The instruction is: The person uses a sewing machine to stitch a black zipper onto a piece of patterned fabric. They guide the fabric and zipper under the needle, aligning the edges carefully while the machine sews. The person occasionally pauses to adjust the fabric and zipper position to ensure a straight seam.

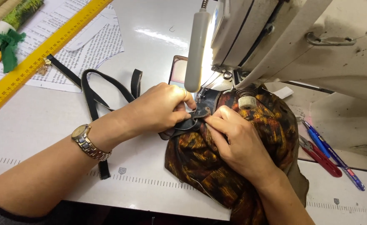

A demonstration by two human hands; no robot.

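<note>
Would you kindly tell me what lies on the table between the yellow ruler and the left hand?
In the head view, a loose black zipper tape loops across the white table between the yellow ruler and the left hand.

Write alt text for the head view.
Left hand and right hand pinch a black zipper against brown-orange patterned fabric at a white sewing machine; a yellow ruler lies far left on the table.
</note>
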